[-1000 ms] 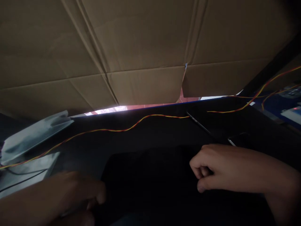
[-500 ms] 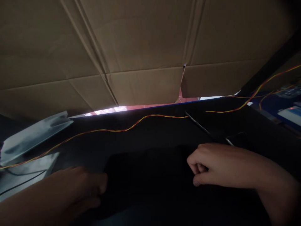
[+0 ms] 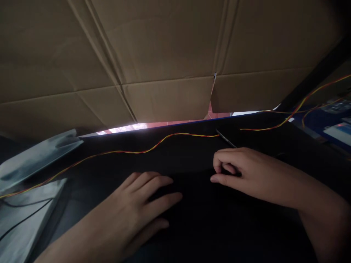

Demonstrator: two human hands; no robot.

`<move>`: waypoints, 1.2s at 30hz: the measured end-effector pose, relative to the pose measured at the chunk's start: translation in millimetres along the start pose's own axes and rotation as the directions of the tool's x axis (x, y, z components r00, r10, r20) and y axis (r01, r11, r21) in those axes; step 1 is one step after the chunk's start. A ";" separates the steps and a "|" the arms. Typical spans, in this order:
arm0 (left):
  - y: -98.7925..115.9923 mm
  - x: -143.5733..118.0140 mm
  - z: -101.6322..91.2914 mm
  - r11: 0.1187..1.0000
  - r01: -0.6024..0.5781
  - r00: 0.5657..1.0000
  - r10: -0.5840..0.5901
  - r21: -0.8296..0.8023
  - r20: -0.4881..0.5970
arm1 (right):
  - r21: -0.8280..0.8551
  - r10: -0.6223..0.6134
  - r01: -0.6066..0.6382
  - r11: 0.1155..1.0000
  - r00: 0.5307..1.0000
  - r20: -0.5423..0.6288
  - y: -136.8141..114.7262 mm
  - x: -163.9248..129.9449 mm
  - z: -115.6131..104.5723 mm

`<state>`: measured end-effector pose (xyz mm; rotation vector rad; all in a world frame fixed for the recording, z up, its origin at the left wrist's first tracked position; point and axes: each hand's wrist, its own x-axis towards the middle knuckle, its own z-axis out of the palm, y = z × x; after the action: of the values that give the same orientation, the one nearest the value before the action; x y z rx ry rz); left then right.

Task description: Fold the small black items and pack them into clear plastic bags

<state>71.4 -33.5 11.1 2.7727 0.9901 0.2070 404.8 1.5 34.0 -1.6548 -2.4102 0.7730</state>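
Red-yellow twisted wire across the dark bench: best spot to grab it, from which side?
Likely the free mid-run of the red-yellow wire, just beyond the left hand. There it lies loose and clear of the hands and the gray panel. Pinch across it from above, since it lies flat on the bench.

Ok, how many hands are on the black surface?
2: the left hand lies flat on the black surface, the right hand is curled just beyond it, below the red-yellow wire.
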 end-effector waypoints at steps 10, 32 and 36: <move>-38.9 -14.9 -18.0 0.973 0.193 0.953 -0.157 -0.123 0.258 | -0.132 0.191 -0.200 0.971 0.978 -0.080 25.0 -0.1 0.0; -30.3 -1.7 -8.0 0.951 0.236 0.940 -0.170 -0.201 0.296 | 0.120 -0.005 -0.048 0.992 0.913 0.409 13.5 -5.0 -12.5; -33.5 -5.5 -17.1 0.937 0.211 0.953 -0.134 -0.278 0.270 | 0.148 0.035 -0.115 0.982 0.887 0.461 27.0 -5.2 -19.0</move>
<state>43.3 -9.4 19.8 2.3487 1.0331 -0.0142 436.6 10.7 38.7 -1.6527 -2.4746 1.4894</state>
